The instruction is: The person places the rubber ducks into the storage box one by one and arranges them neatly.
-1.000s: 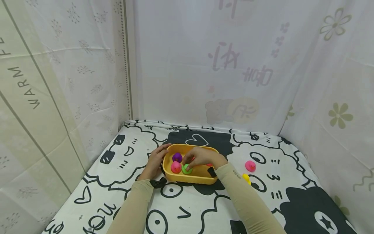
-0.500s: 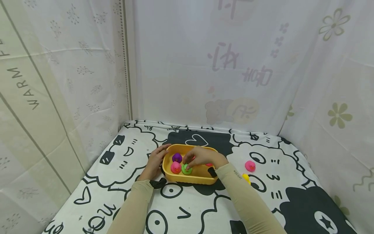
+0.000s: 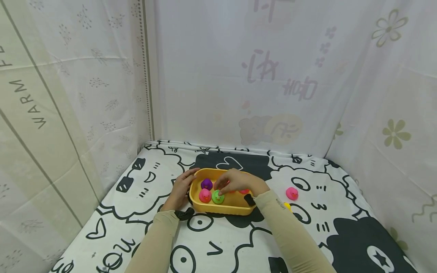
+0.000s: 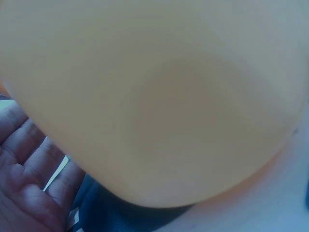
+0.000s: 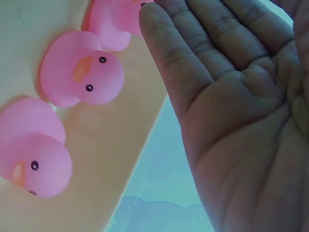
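A yellow tub [image 3: 222,209] holds several rubber ducks. At its left side stand a purple duck [image 3: 206,184], a pink duck [image 3: 205,195] and a green duck [image 3: 217,196]. My left hand [image 3: 179,191] rests against the tub's left end; its fingers [image 4: 41,152] lie along the outside wall in the left wrist view. Reaching into the tub from the right, my right hand [image 3: 237,181] has its thumb tip at the green duck's edge. The right wrist view shows its fingers nearly straight beside pink ducks [image 5: 82,67]. In the head view the hand partly hides those ducks.
Right of the tub, a pink duck [image 3: 292,193] sits on the patterned cloth [image 3: 211,248]. A yellow duck [image 3: 287,206] lies close to my right sleeve [image 3: 290,231], which partly covers it. Printed curtains [image 3: 218,94] stand behind and on both sides.
My right hand has shifted slightly right, and its thumb has come off the green duck's face, which now shows more fully. The left hand and the tub stay in place.
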`<state>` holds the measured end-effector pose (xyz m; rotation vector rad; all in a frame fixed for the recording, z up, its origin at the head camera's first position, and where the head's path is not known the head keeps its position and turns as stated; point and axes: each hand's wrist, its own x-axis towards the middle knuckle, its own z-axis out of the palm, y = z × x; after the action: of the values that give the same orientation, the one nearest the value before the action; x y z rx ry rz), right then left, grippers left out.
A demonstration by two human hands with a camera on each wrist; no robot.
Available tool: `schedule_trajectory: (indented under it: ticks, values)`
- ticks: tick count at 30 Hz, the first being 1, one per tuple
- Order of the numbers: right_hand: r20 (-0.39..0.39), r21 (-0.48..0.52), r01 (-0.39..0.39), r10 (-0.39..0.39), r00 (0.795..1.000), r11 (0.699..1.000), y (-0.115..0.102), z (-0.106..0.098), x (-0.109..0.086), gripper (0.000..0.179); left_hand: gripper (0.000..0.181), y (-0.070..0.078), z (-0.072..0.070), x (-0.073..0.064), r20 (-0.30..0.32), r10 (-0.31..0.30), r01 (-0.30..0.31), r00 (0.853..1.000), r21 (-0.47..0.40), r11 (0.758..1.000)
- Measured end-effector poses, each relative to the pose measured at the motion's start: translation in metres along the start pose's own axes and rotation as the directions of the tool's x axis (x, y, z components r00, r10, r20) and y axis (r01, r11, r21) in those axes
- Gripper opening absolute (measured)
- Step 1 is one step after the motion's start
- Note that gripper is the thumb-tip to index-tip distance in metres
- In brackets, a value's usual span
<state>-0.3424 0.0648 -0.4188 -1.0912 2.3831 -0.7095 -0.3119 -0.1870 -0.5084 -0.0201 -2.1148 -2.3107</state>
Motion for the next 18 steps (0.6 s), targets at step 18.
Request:
schedule_trajectory:
  ticks: [18]
  values:
    - [-0.111,0.1,-0.003,0.014,0.994,0.995,0.018,-0.014,-0.044,0.036,0.037,-0.001,-0.001,0.002,-0.001,0.004,-0.004,1.0,0.015,1.0]
